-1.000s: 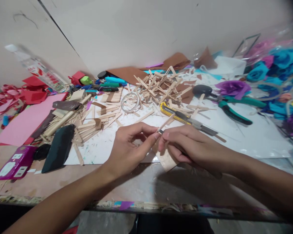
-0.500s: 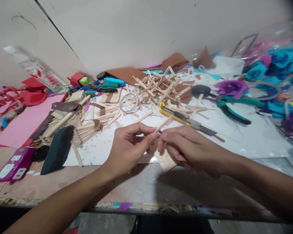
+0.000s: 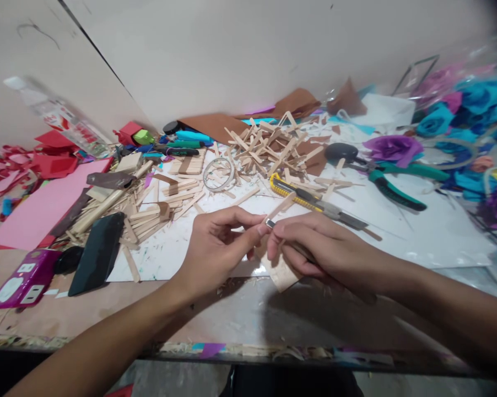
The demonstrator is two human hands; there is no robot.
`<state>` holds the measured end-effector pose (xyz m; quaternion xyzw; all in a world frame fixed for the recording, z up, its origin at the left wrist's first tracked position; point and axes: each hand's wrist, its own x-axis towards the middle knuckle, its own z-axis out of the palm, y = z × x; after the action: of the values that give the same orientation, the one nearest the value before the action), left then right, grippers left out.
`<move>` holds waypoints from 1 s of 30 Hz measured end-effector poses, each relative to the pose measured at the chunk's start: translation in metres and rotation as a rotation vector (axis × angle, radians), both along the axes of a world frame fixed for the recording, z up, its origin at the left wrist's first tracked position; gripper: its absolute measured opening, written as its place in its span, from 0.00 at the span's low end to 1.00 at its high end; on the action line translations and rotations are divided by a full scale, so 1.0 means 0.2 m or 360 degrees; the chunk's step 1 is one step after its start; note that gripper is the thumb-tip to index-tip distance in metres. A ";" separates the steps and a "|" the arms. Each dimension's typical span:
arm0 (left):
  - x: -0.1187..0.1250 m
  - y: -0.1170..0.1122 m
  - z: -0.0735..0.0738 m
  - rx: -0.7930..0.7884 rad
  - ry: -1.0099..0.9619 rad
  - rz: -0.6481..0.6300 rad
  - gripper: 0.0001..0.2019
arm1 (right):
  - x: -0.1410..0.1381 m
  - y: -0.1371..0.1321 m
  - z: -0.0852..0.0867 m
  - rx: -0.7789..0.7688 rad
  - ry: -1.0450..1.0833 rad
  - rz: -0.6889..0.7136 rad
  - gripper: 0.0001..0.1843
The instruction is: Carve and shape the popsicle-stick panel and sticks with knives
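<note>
My left hand (image 3: 221,242) is closed, thumb and forefinger pinching the near end of a slim wooden craft stick (image 3: 280,206) that points away to the right. My right hand (image 3: 314,242) is closed around a small blade (image 3: 270,223); its short shiny metal tip shows at the left fingertips, and the rest is mostly covered by the fingers. Under both hands lies a pale flat wooden piece (image 3: 282,274), partly hidden. Just beyond the right hand rests a yellow and black utility knife (image 3: 298,196) with its blade out.
A white board (image 3: 417,237) covers much of the table. Craft sticks (image 3: 269,146) are heaped behind a tape roll (image 3: 219,174). Green-handled pliers (image 3: 397,190) and paper flowers (image 3: 393,150) are at right. A black phone (image 3: 96,253), purple device (image 3: 23,278) and bottle (image 3: 64,121) stand left.
The blade in my right hand has turned slightly, and its metal tip now shines brighter. Both hands stay in nearly the same place.
</note>
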<state>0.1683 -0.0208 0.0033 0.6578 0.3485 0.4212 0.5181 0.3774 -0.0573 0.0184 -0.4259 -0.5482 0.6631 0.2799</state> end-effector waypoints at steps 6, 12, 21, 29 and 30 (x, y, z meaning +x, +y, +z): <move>0.01 0.00 0.01 -0.0094 -0.0070 -0.0036 0.01 | -0.01 0.00 0.00 0.0041 -0.0012 -0.0016 0.21; 0.00 -0.01 0.01 -0.0243 -0.0070 -0.0056 0.02 | -0.01 0.00 0.02 0.0019 -0.0023 0.0001 0.21; 0.00 -0.02 0.01 -0.0055 -0.0023 -0.0058 0.02 | -0.01 0.00 0.02 -0.0024 0.0013 -0.0013 0.21; 0.00 -0.03 0.02 0.0163 0.0156 -0.0043 0.03 | -0.03 -0.01 -0.01 0.0191 -0.0155 -0.0119 0.20; 0.00 -0.04 0.02 0.0189 0.0174 -0.0047 0.04 | -0.02 -0.02 -0.01 0.0209 -0.0181 -0.0113 0.20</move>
<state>0.1682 -0.0279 0.0072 0.7144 0.3409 0.3968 0.4647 0.3726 -0.0609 0.0168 -0.4628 -0.5902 0.5901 0.2989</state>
